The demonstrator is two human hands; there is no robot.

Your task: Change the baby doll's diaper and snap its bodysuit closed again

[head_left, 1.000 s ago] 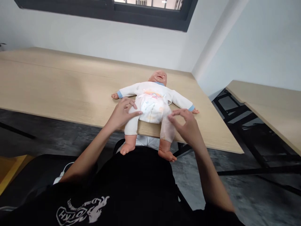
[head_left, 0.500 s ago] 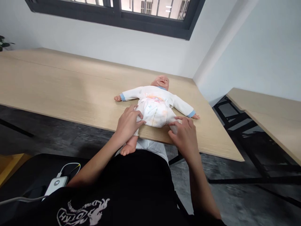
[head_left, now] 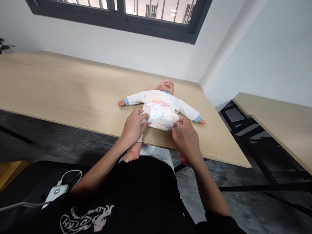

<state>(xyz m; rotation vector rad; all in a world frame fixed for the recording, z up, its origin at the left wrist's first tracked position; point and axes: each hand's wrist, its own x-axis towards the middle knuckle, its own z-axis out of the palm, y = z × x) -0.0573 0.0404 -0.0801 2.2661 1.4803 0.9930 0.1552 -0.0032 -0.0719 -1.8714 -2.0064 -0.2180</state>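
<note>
A baby doll (head_left: 167,87) lies on its back at the front edge of the wooden table, arms spread. It wears a white top with blue cuffs and, around the hips, a white diaper (head_left: 162,118) with faint coloured prints. My left hand (head_left: 134,126) is closed at the diaper's left leg edge, thumb and fingers pinched together. At the opposite leg edge, my right hand (head_left: 186,135) pinches the diaper too, hiding most of that leg. One bare doll foot (head_left: 133,154) hangs past the table edge below my left wrist.
The table (head_left: 73,87) runs along the wall beneath a dark-framed window (head_left: 156,24). A second table (head_left: 280,120) stands to the right across a gap. At lower left, a white device (head_left: 55,195) with cables rests on a black seat (head_left: 24,185).
My right hand has moved inward and slightly up from the doll's thigh to the diaper's edge, and part of the doll's other foot now shows below it. My left hand stays almost in place.
</note>
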